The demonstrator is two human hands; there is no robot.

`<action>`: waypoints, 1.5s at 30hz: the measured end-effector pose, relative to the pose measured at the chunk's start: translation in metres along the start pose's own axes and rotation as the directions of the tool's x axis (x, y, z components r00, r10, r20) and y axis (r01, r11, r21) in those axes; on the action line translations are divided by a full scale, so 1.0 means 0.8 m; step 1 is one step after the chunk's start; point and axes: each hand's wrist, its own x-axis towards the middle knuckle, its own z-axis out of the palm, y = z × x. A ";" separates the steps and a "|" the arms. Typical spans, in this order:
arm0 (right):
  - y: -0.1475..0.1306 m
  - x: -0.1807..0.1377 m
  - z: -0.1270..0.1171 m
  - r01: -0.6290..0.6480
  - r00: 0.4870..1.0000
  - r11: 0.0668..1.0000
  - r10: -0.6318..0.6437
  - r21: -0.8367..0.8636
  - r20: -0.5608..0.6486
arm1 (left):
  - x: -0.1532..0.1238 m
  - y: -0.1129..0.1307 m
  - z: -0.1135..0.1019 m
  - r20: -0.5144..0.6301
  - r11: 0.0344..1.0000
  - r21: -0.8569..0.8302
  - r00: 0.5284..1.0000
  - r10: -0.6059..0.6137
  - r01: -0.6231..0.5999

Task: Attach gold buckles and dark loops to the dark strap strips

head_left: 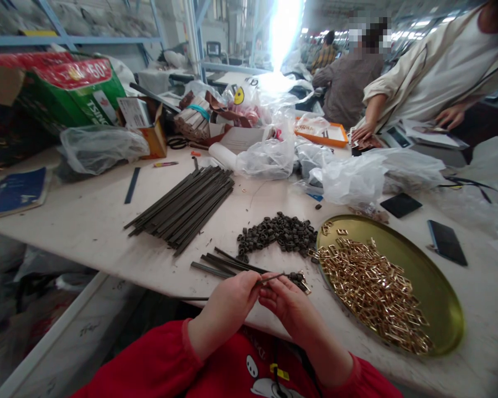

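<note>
Both my hands meet near the table's front edge, fingers closed round one narrow dark strap (pixel 273 278). My left hand (pixel 237 294) pinches it from the left, and my right hand (pixel 285 301) grips it close to its end. A thin dark length sticks out left of my left wrist; whether it is the same strap I cannot tell. Just beyond my hands lie a few loose dark straps (pixel 213 266) and a small cluster of dark loops with gold buckles (pixel 305 286). Farther off is a heap of small dark loops (pixel 276 235).
At right stands a gold oval tray (pixel 444 315) heaped with gold buckles (pixel 373 287). A bundle of dark straps (pixel 186 204) lies left of centre. A phone (pixel 447 242), plastic bags (pixel 352 177) and a blue notebook (pixel 14 190) surround these. A co-worker's hand (pixel 364 131) rests across the table.
</note>
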 end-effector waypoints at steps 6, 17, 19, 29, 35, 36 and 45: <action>0.001 -0.003 -0.003 0.029 0.999 0.996 -0.031 -0.080 -0.024 | 0.002 -0.006 0.004 -0.021 0.965 -0.263 1.000 -0.023 0.017; 0.013 -0.008 -0.004 0.235 0.971 0.888 -0.233 -0.395 0.054 | 0.011 -0.008 0.001 0.306 0.613 -0.674 0.911 -0.275 0.412; 0.013 -0.010 -0.006 0.225 0.973 0.893 -0.226 -0.390 0.045 | 0.010 -0.007 0.002 0.292 0.607 -0.686 0.916 -0.276 0.401; 0.019 -0.008 -0.005 0.183 0.983 0.937 -0.181 -0.298 0.033 | 0.008 0.002 0.005 0.194 0.699 -0.641 0.948 -0.250 0.316; 0.021 -0.002 -0.014 0.271 0.958 0.836 -0.284 -0.478 0.046 | 0.006 0.000 0.005 0.214 0.751 -0.596 0.958 -0.192 0.284; 0.020 -0.002 -0.015 0.271 0.956 0.822 -0.291 -0.501 0.040 | 0.005 -0.001 0.004 0.217 0.763 -0.590 0.963 -0.163 0.262; 0.006 -0.007 -0.002 0.191 0.969 0.976 -0.204 -0.104 -0.138 | -0.010 -0.006 -0.020 0.162 0.939 -0.331 0.986 -0.041 0.093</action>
